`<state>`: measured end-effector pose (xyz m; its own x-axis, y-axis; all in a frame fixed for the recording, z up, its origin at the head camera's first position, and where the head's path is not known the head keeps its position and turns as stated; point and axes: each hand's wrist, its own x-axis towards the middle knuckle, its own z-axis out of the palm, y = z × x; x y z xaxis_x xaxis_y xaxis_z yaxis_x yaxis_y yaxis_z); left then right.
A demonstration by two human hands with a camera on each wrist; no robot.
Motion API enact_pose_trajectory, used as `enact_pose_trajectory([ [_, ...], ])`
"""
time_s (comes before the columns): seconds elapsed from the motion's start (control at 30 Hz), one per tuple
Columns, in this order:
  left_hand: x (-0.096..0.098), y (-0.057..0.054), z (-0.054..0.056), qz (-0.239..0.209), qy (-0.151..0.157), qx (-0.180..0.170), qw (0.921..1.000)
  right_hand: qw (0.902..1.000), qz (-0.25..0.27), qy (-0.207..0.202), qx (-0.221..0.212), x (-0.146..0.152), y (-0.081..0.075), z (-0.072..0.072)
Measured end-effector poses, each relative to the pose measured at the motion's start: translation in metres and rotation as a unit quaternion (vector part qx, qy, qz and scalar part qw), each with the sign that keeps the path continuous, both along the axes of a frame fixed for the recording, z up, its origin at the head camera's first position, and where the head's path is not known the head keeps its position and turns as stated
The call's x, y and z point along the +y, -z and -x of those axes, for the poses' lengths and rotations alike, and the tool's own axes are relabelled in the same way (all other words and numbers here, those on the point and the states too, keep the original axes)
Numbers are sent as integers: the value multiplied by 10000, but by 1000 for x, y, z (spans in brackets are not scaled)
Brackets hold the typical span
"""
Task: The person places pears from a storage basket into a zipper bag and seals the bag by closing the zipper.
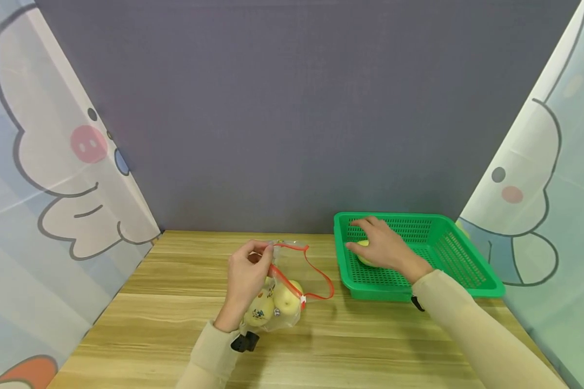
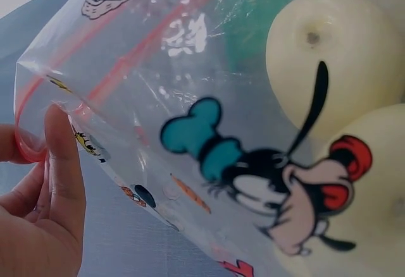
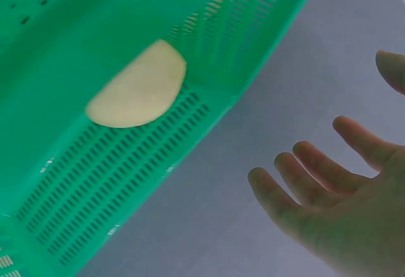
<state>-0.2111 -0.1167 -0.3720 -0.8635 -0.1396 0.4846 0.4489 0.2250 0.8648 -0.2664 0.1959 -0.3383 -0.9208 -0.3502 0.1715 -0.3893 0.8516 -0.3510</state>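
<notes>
My left hand (image 1: 247,275) pinches the red-edged mouth of a clear zip bag (image 2: 209,100) between thumb and fingers. Cartoon prints cover the bag's film, and pale yellow apple-like fruits (image 1: 285,298) lie inside it on the table. The bag's mouth gapes toward the right, with a zip slider at its near corner. Over the left end of a green plastic basket (image 1: 418,292) is my right hand (image 1: 386,246), fingers spread and holding nothing. A single pale yellow fruit (image 3: 140,90) lies in the basket, partly hidden by that hand in the head view.
The wood-grain table (image 1: 151,302) carries the bag at the middle and the basket at the right. A dark grey panel (image 1: 292,119) rises behind the table. Cartoon-printed curtains (image 1: 53,162) flank both sides.
</notes>
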Motion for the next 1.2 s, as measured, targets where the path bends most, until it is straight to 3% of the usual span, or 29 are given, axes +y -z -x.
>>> enact_pose_trajectory([
  [0.57,1,3,0,95,-37,43,9999,9936,-157,203,-1099,14,24,23],
  [0.9,2,3,0,106,-37,48,9999,9856,-250,167,-1666,19,35,27],
  [1.2,4,1,0,186,-205,-250,9993,9821,-118,260,-1859,21,45,28],
])
